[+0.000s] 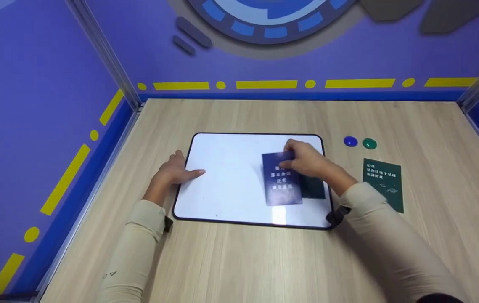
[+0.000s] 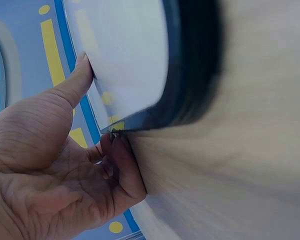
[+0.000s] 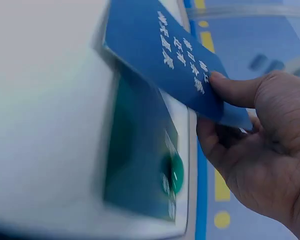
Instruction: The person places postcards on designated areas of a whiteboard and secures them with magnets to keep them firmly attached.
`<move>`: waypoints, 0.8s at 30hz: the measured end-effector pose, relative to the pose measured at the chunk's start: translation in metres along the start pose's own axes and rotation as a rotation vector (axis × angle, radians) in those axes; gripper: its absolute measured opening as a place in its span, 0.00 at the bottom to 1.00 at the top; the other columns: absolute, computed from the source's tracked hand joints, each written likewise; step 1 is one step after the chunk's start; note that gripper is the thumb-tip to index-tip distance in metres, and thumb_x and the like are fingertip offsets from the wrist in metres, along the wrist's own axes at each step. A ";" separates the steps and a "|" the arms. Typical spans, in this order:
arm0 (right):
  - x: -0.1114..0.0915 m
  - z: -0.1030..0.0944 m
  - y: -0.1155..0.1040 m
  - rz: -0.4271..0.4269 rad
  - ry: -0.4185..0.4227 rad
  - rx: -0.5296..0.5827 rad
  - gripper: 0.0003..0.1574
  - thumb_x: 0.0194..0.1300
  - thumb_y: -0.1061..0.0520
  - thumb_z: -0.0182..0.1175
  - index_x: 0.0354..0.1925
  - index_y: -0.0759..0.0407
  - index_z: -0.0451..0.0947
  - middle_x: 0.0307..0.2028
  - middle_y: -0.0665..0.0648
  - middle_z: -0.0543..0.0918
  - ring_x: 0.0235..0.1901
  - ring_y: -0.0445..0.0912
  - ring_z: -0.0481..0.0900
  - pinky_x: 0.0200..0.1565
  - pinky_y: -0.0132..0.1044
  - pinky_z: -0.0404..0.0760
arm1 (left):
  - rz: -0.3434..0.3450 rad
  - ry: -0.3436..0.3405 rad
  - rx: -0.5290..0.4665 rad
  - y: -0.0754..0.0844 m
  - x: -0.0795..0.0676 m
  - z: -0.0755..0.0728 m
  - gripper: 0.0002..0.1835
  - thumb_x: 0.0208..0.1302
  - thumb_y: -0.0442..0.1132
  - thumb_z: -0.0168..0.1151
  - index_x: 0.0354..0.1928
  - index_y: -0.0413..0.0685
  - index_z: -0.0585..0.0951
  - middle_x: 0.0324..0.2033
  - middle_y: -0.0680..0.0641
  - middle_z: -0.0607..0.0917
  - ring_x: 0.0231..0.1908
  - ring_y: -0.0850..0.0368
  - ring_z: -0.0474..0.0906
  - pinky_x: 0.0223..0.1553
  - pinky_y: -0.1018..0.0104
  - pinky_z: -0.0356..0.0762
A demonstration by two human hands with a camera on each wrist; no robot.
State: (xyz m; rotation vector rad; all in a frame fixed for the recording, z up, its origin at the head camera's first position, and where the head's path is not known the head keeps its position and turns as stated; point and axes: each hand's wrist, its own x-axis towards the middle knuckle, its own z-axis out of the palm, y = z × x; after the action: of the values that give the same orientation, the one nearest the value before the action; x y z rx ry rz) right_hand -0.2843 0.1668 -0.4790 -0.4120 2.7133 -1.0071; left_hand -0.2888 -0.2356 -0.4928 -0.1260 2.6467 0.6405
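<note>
A white board (image 1: 226, 181) with a black rim lies on the wooden table. My left hand (image 1: 174, 170) grips its left edge; the thumb (image 2: 77, 82) lies over the white face and the curled fingers (image 2: 122, 165) are at the rim. My right hand (image 1: 304, 160) pinches a blue-purple card (image 1: 281, 189) with white writing by its upper part, tilted over the board's right half. Partly covered by that card and hand, a dark green card (image 1: 314, 188) lies on the board, with a green round magnet (image 3: 177, 172) on it in the right wrist view.
Right of the board lies another dark green card (image 1: 383, 185) with white writing and small planet drawings. Behind it sit a blue round magnet (image 1: 350, 141) and a second green one (image 1: 369, 143). Blue walls (image 1: 222, 67) with yellow marks enclose the table's back and sides.
</note>
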 end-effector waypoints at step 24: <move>0.037 0.033 -0.013 0.100 0.110 -0.270 0.30 0.69 0.42 0.73 0.56 0.62 0.82 0.51 0.61 0.82 0.51 0.56 0.79 0.59 0.53 0.82 | 0.014 0.010 -0.026 -0.003 -0.001 0.002 0.63 0.72 0.63 0.65 0.84 0.29 0.39 0.84 0.24 0.47 0.83 0.25 0.49 0.83 0.37 0.56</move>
State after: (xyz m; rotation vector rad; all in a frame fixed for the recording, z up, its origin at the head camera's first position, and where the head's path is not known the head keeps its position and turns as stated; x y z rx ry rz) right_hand -0.3065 0.1255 -0.4989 -0.2683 2.9469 -0.6572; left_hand -0.2868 -0.2371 -0.4953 -0.1184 2.6519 0.6809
